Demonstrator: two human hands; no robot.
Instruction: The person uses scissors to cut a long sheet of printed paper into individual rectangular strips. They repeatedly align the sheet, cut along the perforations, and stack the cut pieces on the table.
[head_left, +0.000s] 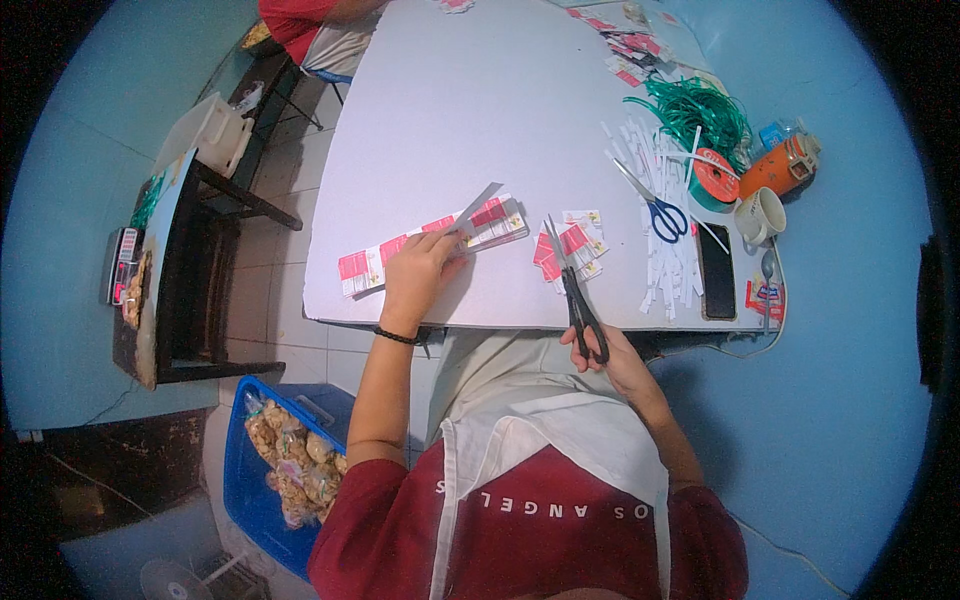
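My left hand (421, 270) rests on a stack of printed label strips (364, 271), pink and white, lying at a slant near the table's front edge. Between its thumb and fingers a narrow paper strip (478, 204) sticks up, its greyish side showing. My right hand (609, 358) grips the black handles of a pair of scissors (576, 304) at the table's edge. Their blades, slightly apart, point away from me over a small pile of cut labels (589, 238).
On the right lie blue-handled scissors (666, 219), white paper offcuts (660, 277), a phone (718, 271), a mug (760, 216), an orange bottle (780, 166), a ribbon spool (714, 180) and green ribbon (694, 105). A blue bin (244, 480) of bagged food stands at lower left. Another person (300, 22) sits at far left.
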